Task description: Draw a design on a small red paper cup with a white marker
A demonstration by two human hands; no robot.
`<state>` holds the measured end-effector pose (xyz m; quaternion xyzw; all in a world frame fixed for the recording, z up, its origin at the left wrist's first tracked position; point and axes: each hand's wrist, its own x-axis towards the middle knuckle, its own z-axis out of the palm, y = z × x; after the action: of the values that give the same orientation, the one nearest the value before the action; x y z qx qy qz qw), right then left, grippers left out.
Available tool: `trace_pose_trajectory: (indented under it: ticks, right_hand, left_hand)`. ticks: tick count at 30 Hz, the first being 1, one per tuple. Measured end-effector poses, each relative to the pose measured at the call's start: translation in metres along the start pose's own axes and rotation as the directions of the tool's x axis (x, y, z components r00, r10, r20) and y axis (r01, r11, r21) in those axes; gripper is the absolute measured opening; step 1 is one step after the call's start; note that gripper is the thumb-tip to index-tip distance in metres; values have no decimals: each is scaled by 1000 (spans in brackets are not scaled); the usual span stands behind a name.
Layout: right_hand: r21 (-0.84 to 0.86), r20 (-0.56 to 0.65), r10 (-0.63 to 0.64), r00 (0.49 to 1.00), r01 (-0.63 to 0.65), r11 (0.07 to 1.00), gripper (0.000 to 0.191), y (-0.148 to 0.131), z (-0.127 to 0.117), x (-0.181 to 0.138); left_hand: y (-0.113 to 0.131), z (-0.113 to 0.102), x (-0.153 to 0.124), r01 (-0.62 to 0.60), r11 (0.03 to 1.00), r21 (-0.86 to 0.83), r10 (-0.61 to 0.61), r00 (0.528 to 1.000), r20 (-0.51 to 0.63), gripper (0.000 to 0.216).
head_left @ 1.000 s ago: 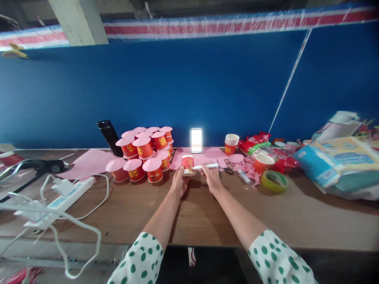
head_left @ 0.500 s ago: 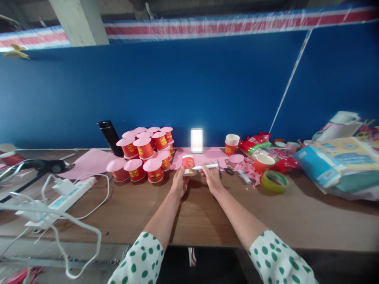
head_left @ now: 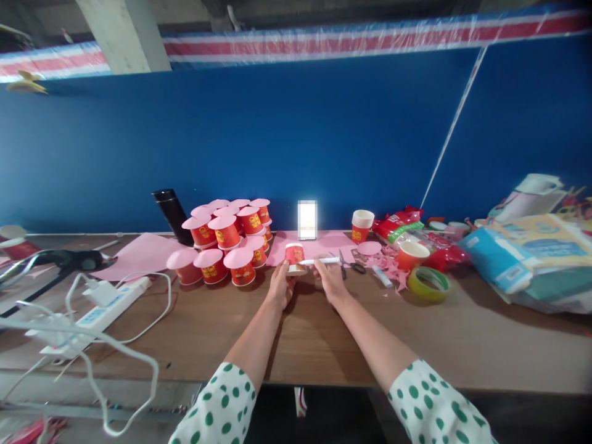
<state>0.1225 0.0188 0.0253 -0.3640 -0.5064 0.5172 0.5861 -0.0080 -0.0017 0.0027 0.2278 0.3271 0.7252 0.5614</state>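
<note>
My left hand (head_left: 280,285) is closed around a red paper cup (head_left: 295,253) with gold print, held upside down over the table. In my right hand (head_left: 330,280) is a white pen (head_left: 324,261), pinched near its middle, its tip pointing left at the cup's lower side. Whether the tip touches the cup I cannot tell. Behind the cup lies a pink paper sheet (head_left: 333,242). A pair of scissors (head_left: 356,267) rests just right of my right hand. To the left stand stacked red cups (head_left: 213,266) topped with pink paper discs.
A glowing phone-like screen (head_left: 308,219) stands against the blue partition (head_left: 296,135). Right of it are nested cups (head_left: 361,226), pink scraps (head_left: 386,264), a glue stick (head_left: 383,277), a tape roll (head_left: 429,283) and a large package (head_left: 531,253). At left are a power strip (head_left: 99,311) and black bottle (head_left: 172,213).
Almost nothing differs. Both hands, the cup and the pen keep nearly the same place.
</note>
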Motion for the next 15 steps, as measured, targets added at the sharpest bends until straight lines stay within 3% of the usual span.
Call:
trace_pose_trajectory:
  ticks: [15]
  right_hand:
    - [13,10,10,1000,-10,1000,24,1,0,1]
  left_hand:
    - [0,2,-1,-16,1000,6,16,1000,-17,35]
